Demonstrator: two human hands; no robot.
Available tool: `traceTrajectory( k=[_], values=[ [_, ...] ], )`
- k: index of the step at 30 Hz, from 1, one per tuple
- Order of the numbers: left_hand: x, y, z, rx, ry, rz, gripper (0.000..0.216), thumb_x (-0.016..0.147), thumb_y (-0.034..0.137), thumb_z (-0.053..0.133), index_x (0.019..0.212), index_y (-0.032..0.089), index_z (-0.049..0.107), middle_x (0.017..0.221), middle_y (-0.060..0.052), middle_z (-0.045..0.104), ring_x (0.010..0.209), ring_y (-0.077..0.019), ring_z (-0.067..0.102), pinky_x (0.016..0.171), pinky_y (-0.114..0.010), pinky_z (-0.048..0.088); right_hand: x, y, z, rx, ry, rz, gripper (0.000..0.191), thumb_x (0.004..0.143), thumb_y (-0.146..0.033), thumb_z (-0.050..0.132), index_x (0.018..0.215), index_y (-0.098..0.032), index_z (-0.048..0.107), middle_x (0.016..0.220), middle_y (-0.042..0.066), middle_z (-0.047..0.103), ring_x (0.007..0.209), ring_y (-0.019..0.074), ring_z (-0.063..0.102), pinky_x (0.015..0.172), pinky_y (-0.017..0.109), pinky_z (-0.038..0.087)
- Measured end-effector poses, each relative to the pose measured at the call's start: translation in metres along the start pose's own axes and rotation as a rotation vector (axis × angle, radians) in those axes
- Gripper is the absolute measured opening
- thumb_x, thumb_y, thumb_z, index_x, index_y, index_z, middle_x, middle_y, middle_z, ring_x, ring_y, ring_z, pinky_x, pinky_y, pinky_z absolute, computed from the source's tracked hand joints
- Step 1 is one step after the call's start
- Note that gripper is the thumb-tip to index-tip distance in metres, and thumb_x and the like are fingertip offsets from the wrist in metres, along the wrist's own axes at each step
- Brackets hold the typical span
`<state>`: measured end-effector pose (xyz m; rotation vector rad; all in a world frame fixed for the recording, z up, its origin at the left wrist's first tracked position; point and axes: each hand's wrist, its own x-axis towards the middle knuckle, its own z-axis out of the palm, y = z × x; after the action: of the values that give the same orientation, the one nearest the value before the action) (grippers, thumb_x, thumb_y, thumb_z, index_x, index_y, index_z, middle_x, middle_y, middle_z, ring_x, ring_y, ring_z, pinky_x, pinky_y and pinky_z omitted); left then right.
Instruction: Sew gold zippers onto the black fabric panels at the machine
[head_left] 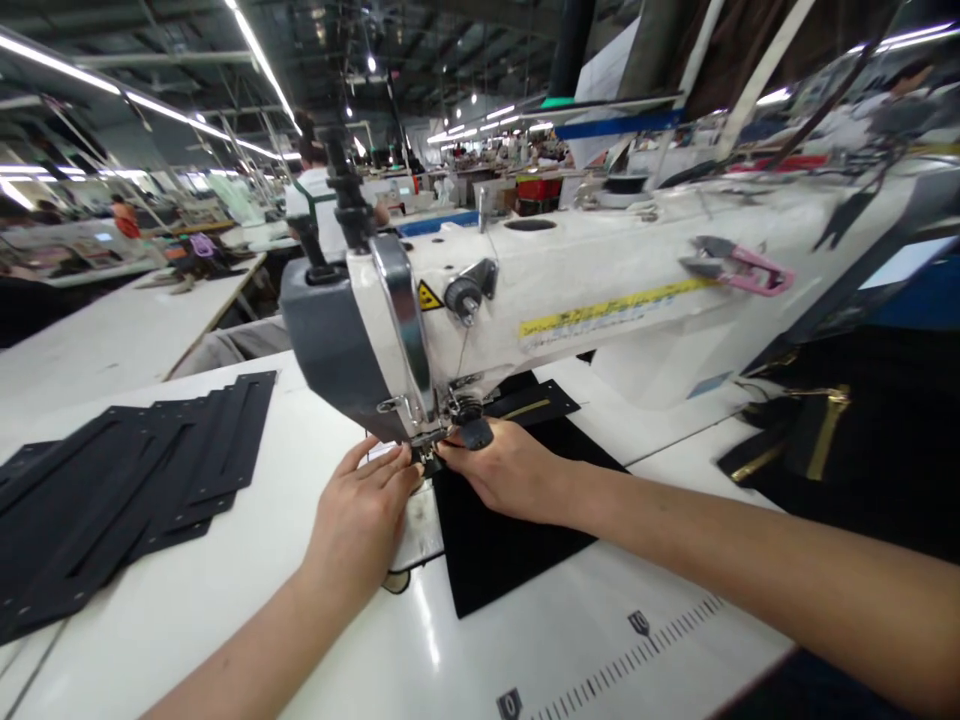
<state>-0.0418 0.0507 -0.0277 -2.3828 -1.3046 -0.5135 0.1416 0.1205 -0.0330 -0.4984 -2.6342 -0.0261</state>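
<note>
A black fabric panel [517, 535] lies on the sewing machine [600, 300] bed, its upper edge under the presser foot [427, 455]. My right hand [517, 470] is on top of the panel, thumb and fingers closed at its edge just right of the needle. Just left of the foot is my left hand [367, 505], its fingers bent and pressed together; whatever is between its fingertips is hidden. Behind my right hand lies a black strip with a gold zipper [529, 409]. The needle tip is too small to make out.
Flat black pieces with slots [142, 480] overlap in a pile at left. Pink-handled snips [739, 267] rest against the machine arm. Black items with gold zippers [825, 440] lie at right. A ruler scale [615, 665] marks the front edge. A person [319, 195] stands beyond the machine.
</note>
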Motion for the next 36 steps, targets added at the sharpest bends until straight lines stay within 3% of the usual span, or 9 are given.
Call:
traceTrajectory(
  k=[7, 18, 23, 25, 28, 33, 36],
  values=[
    [0.0, -0.002, 0.0, -0.029, 0.023, -0.008, 0.027, 0.082, 0.01, 0.038, 0.08, 0.015, 0.064, 0.092, -0.009, 0.069, 0.085, -0.0227, 0.066, 0.085, -0.045, 0.047, 0.001, 0.001, 0.003, 0.023, 0.05, -0.009, 0.022, 0.078, -0.006, 0.043, 0.091, -0.012, 0.06, 0.09, 0.009, 0.064, 0.083, 0.0195, 0.058, 0.082, 0.032, 0.045],
    [-0.004, 0.001, 0.001, -0.089, 0.087, -0.012, 0.024, 0.086, 0.012, 0.041, 0.081, 0.017, 0.064, 0.092, -0.008, 0.069, 0.087, -0.0203, 0.065, 0.087, -0.041, 0.049, -0.004, -0.004, 0.008, 0.147, 0.143, 0.01, 0.019, 0.08, -0.008, 0.043, 0.085, -0.016, 0.059, 0.088, 0.008, 0.064, 0.095, 0.0185, 0.057, 0.088, 0.031, 0.043],
    [-0.005, 0.0, 0.004, -0.177, 0.098, -0.09, 0.022, 0.084, 0.012, 0.043, 0.082, 0.017, 0.064, 0.092, -0.008, 0.069, 0.087, -0.022, 0.065, 0.082, -0.041, 0.052, -0.001, -0.009, 0.011, 0.084, 0.149, 0.123, 0.017, 0.082, -0.012, 0.045, 0.09, -0.013, 0.06, 0.091, 0.01, 0.064, 0.089, 0.0202, 0.059, 0.088, 0.036, 0.043],
    [-0.009, 0.002, 0.0, -0.286, 0.098, -0.173, 0.02, 0.082, 0.013, 0.046, 0.086, 0.018, 0.065, 0.098, -0.009, 0.068, 0.093, -0.0237, 0.063, 0.081, -0.042, 0.052, -0.002, -0.013, 0.011, -0.004, 0.106, 0.224, 0.022, 0.082, -0.02, 0.049, 0.098, -0.008, 0.059, 0.1, 0.016, 0.062, 0.097, 0.0262, 0.056, 0.094, 0.047, 0.038],
    [-0.019, 0.015, -0.015, -0.609, 0.065, -0.417, 0.023, 0.082, 0.017, 0.047, 0.1, 0.018, 0.061, 0.109, -0.011, 0.063, 0.101, -0.0244, 0.059, 0.084, -0.042, 0.051, -0.016, -0.025, 0.006, -0.102, 0.038, 0.354, 0.047, 0.082, -0.035, 0.052, 0.115, -0.003, 0.051, 0.12, 0.023, 0.051, 0.116, 0.0347, 0.042, 0.097, 0.059, 0.028],
    [-0.032, 0.054, -0.05, -1.444, -0.053, -0.989, 0.03, 0.083, 0.03, 0.052, 0.108, 0.014, 0.054, 0.109, -0.014, 0.062, 0.097, -0.0243, 0.061, 0.078, -0.038, 0.053, -0.066, -0.066, -0.01, -0.147, -0.008, 0.403, 0.06, 0.083, -0.038, 0.048, 0.128, 0.0, 0.037, 0.133, 0.021, 0.038, 0.127, 0.033, 0.028, 0.099, 0.056, 0.029],
    [-0.028, 0.077, -0.063, -1.672, -0.141, -1.144, 0.03, 0.077, 0.034, 0.061, 0.097, 0.012, 0.059, 0.099, -0.013, 0.065, 0.09, -0.0218, 0.063, 0.072, -0.03, 0.053, -0.092, -0.094, -0.019, -0.165, 0.004, 0.39, 0.06, 0.085, -0.036, 0.045, 0.132, -0.001, 0.032, 0.135, 0.019, 0.036, 0.128, 0.0305, 0.027, 0.099, 0.054, 0.031]
  ],
)
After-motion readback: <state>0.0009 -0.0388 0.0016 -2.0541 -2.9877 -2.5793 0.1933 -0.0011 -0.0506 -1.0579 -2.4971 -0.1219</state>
